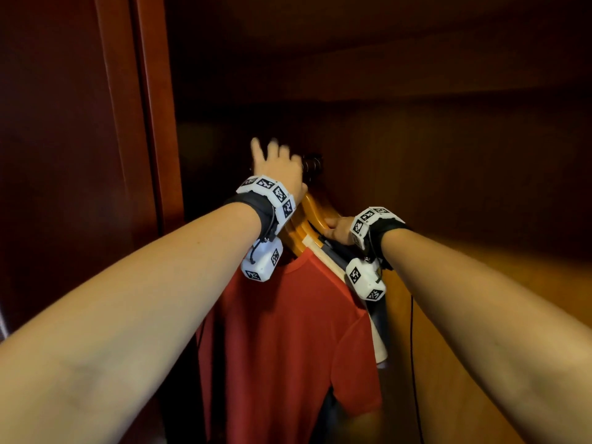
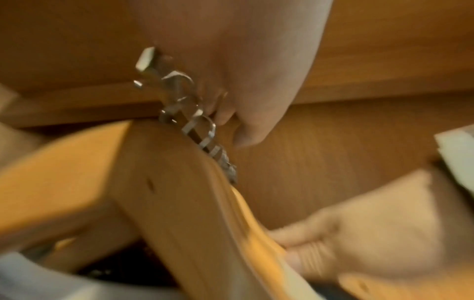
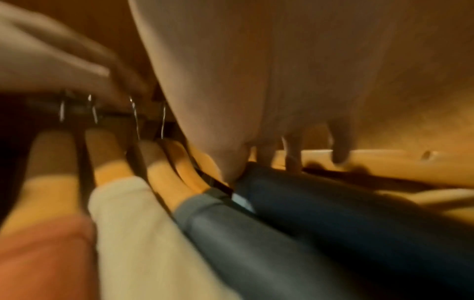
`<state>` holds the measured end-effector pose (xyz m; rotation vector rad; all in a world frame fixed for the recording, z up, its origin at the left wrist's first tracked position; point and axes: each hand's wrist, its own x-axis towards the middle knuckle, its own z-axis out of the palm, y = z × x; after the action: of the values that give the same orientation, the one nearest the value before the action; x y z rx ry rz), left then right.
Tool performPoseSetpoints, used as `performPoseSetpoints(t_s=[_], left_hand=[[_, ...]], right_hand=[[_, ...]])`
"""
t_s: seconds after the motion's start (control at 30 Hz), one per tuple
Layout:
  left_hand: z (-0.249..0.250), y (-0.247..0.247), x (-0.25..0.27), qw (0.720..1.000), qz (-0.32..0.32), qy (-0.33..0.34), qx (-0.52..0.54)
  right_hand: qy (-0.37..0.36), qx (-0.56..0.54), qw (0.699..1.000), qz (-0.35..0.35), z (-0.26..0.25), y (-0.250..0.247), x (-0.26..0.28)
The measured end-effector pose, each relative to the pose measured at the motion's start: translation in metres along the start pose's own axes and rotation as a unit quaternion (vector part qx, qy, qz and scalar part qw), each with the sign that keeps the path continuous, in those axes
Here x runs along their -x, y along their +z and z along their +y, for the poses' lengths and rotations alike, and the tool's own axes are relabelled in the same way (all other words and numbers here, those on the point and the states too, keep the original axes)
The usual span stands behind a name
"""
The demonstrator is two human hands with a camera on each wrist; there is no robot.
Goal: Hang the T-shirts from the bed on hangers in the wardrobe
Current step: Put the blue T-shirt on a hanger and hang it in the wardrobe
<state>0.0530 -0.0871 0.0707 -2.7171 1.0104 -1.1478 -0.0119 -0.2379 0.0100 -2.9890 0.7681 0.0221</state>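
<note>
A red T-shirt [image 1: 282, 331] hangs at the front of the rail [image 1: 312, 163] on a wooden hanger [image 1: 299, 238]. Behind it hang a cream T-shirt [image 3: 128, 223], a grey one [image 3: 231, 233] and a dark navy one [image 3: 333, 213], each on its own wooden hanger. My left hand [image 1: 269, 147] is raised at the rail with fingers spread, right beside the metal hooks [image 2: 184, 105], holding nothing. My right hand [image 1: 336, 230] grips the arm of the rear hanger carrying the navy shirt, thumb on the near side, fingers [image 3: 292, 160] over the far side.
The wardrobe's dark wooden door frame [image 1: 144, 123] stands close on the left, and its lit side wall [image 1: 480, 283] is close on the right. A shelf or top panel runs just above the rail. A black cable [image 1: 413, 347] hangs from my right wrist.
</note>
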Motion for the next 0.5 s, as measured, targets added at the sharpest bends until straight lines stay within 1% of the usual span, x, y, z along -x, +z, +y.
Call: performPoseSetpoints(t_s=[0.03, 0.07, 0.1, 0.17, 0.2, 0.23, 0.27, 0.33, 0.43, 0.5], left_hand=[[0.004, 0.001, 0.002, 0.999, 0.018, 0.035, 0.011], [0.008, 0.002, 0.004, 0.996, 0.020, 0.074, 0.038], [0.012, 0.003, 0.005, 0.991, -0.001, 0.107, 0.086], [0.021, 0.004, 0.009, 0.971, -0.088, 0.136, 0.178], [0.024, 0.007, 0.011, 0.961, -0.126, 0.141, 0.201], [0.027, 0.009, 0.013, 0.956, -0.150, 0.143, 0.209], [0.029, 0.013, 0.013, 0.954, -0.165, 0.144, 0.204], [0.034, 0.023, 0.013, 0.958, -0.170, 0.149, 0.175], [0.043, 0.033, 0.014, 0.961, -0.175, 0.182, 0.115], [0.044, 0.035, 0.015, 0.958, -0.192, 0.196, 0.077]], right_hand=[[0.002, 0.016, 1.000, 0.008, 0.002, 0.002, -0.001], [0.008, 0.024, 1.000, 0.018, 0.004, 0.004, -0.003], [0.007, 0.024, 0.999, 0.024, 0.007, 0.006, -0.004], [-0.010, -0.006, 1.000, 0.024, 0.012, 0.009, -0.006], [-0.021, -0.029, 0.999, 0.017, 0.015, 0.011, -0.006], [-0.033, -0.053, 0.998, 0.012, 0.017, 0.012, -0.004], [-0.042, -0.076, 0.996, 0.012, 0.018, 0.013, -0.002], [-0.051, -0.114, 0.992, 0.014, 0.020, 0.016, 0.002], [-0.070, -0.176, 0.982, 0.024, 0.020, 0.021, 0.004], [-0.057, -0.212, 0.975, 0.042, 0.021, 0.024, 0.003]])
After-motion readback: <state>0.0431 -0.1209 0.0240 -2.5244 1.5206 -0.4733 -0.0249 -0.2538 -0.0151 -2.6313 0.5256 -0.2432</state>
